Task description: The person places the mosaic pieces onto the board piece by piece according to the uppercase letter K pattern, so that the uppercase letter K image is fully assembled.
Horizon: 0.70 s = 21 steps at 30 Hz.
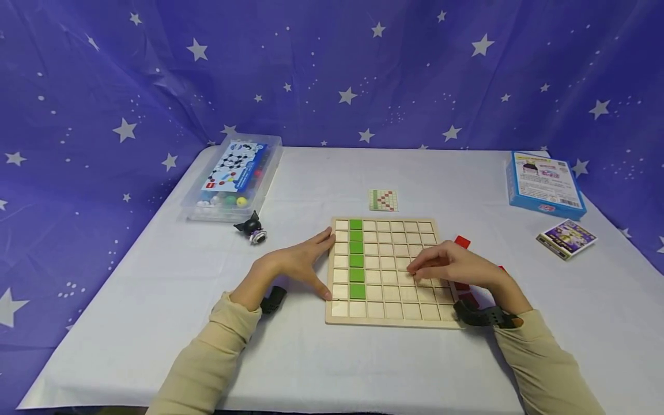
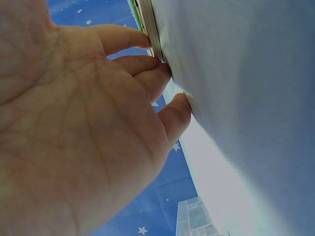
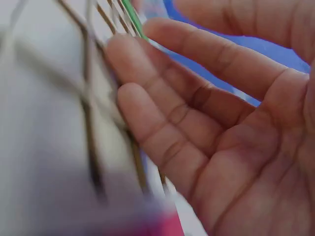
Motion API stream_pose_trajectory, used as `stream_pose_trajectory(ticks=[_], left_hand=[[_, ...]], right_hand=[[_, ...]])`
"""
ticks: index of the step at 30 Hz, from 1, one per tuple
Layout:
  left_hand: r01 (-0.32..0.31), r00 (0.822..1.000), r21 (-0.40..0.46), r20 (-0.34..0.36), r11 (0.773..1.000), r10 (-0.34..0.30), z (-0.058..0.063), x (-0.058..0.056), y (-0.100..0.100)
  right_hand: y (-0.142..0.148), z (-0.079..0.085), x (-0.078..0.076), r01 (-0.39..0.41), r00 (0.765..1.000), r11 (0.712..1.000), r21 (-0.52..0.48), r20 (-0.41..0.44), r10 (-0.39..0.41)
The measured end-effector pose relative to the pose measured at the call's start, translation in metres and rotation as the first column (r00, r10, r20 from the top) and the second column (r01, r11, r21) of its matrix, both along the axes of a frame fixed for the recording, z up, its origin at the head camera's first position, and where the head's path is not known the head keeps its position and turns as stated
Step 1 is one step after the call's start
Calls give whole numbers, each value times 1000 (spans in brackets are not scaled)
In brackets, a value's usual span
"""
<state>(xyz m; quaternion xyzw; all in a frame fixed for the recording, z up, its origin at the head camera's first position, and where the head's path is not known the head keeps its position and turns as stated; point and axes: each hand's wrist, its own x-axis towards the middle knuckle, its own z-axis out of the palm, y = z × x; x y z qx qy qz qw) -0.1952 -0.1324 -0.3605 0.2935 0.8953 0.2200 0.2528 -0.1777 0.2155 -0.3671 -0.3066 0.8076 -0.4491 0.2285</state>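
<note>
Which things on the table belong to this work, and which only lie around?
Apparently in use:
wooden grid board
green tiles
red pieces
pattern card, probably the guide

Apparently just lying about:
clear plastic case
black figurine
blue box
small purple-topped box

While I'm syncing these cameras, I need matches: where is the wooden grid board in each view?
Head: wooden grid board, lower half, right of centre.
Left wrist: board, edge only, top, just left of centre.
Right wrist: board on the left, close and blurred.
Shared landmark: blue-purple backdrop.
</note>
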Motion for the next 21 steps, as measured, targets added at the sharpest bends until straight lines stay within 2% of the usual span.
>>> stream_pose_trajectory(ticks=[3, 5, 9, 13, 17, 21], left_hand=[[-2, 1000, -8, 1, 1000, 2, 1, 0, 0], [-1, 1000, -10, 0, 1000, 1, 1, 1, 1], [2, 1000, -7, 0, 1000, -2, 1, 1, 0], [5, 1000, -7, -8, 1000, -5, 1, 0, -1], [7, 1000, -5, -9, 1000, -7, 0, 0, -1], [5, 1000, -7, -6, 1000, -5, 0, 0, 0]], right_hand=[[29, 3, 2, 71, 997, 997, 29, 0, -71], [47, 7, 5, 137, 991, 987, 87, -9, -137], [78, 10, 10, 269, 961, 942, 199, 6, -276], [101, 10, 13, 345, 931, 905, 250, 28, -363], [116, 10, 17, 369, 922, 880, 300, 3, -387], [122, 7, 18, 329, 939, 882, 337, -15, -345]])
